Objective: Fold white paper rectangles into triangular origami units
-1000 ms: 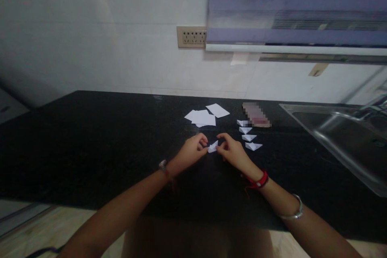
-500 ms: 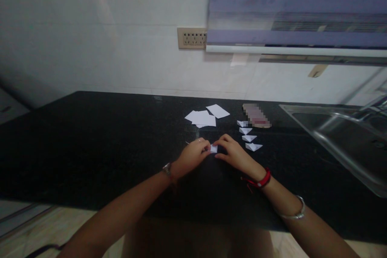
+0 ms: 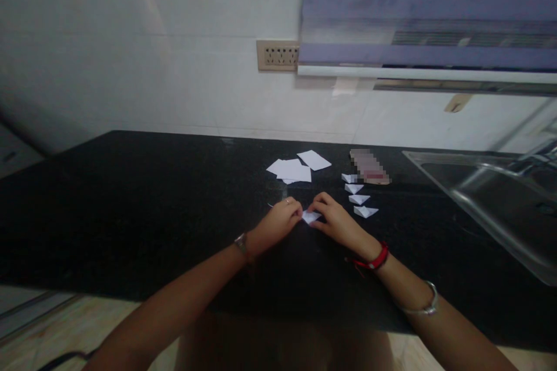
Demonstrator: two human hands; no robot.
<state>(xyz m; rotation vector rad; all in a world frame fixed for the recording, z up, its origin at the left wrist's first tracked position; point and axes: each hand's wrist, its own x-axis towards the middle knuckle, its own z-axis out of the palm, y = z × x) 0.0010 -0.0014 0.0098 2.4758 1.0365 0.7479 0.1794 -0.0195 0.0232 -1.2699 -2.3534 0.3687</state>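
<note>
Between my two hands a small piece of folded white paper [image 3: 310, 217] lies low over the black counter. My left hand [image 3: 284, 218] is closed, its fingertips at the paper's left corner; a thin pale strip sticks out behind it. My right hand [image 3: 334, 217] grips the paper's right part between thumb and fingers. To the right, several folded paper pieces [image 3: 365, 211] stand in a column, each with a pointed end. Beyond my hands lie several flat white paper sheets [image 3: 295, 171], partly overlapping.
A blurred-out flat rectangular object [image 3: 369, 167] lies behind the folded pieces. A steel sink [image 3: 461, 200] is set into the black counter [image 3: 130, 214] at the right. On the wall are a socket panel [image 3: 278, 56] and a purple blind [image 3: 418, 17].
The paper between my hands shows more of its surface now, with a pointed shape. My left fingertips have drawn slightly back to the left; my right hand stays almost in place.
</note>
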